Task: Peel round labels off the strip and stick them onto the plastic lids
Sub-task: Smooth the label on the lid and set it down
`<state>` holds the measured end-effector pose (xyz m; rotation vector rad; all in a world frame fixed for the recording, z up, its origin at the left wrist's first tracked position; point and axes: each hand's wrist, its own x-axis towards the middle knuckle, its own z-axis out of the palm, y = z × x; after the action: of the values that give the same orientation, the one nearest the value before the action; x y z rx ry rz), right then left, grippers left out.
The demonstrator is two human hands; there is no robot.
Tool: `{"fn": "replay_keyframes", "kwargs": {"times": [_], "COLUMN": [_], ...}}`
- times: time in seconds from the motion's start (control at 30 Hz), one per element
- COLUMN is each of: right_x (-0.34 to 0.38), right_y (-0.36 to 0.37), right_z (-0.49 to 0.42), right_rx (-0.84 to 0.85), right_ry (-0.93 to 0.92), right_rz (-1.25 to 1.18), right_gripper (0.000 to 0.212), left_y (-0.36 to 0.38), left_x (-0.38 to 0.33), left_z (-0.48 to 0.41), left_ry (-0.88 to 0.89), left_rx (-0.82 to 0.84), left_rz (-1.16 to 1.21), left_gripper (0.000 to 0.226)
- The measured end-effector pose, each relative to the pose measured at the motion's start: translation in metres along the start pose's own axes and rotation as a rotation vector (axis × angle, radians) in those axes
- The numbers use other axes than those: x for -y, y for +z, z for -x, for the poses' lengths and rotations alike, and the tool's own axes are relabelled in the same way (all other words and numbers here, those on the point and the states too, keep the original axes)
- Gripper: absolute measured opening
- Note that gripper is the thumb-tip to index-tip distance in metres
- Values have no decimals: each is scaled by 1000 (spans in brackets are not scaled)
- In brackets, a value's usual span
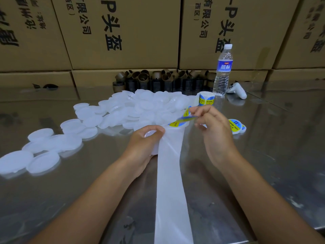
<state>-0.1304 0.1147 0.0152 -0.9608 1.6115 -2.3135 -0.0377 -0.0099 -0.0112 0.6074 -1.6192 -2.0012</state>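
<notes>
Spent backing strip (pixel 170 182) runs from the bottom edge up the middle of the frame to the hands. Left hand (pixel 143 143), centre, curls its fingers round a plain lid (pixel 149 134) and pins the strip's edge against it. Right hand (pixel 212 132), just right of centre, pinches a round blue-and-yellow label (pixel 187 118) between thumb and fingertips. That label is lifted and seen edge-on, and I cannot tell whether it is wholly free of the strip. So the step in hand looks like peeling. The next move calls for carrying the label over the held lid, centring it and pressing it flat without creases.

Counted: one strip, a second label (pixel 175 123) on it at the fold, one label roll (pixel 206 98) right of centre, two labelled lids (pixel 236 127) at right as far as I can tell, and a pile of plain lids (pixel 137 108) spreading to the left edge, too many to count. One water bottle (pixel 223 71) and one white controller (pixel 237 91) stand at upper right.
</notes>
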Motion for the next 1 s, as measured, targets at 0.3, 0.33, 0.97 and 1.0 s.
{"fn": "replay_keyframes", "kwargs": {"times": [0.3, 0.33, 0.97, 1.0], "right_x": [-1, -1, -4, -3], "right_y": [-3, -3, 0, 1], "right_z": [-1, -1, -1, -1], "right_rx": [-26, -20, 112, 131], "right_ry": [-2, -7, 90, 98], "right_rz": [-73, -69, -67, -67], "right_gripper": [45, 42, 43, 44], "left_y": [-4, -4, 0, 0], "left_x": [-5, -6, -9, -9], "left_z": [-4, -5, -1, -1], "left_ry": [83, 86, -89, -100], "left_rx": [-151, -136, 184, 187], "left_rz": [113, 156, 319, 316], "left_gripper": [15, 14, 23, 25]}}
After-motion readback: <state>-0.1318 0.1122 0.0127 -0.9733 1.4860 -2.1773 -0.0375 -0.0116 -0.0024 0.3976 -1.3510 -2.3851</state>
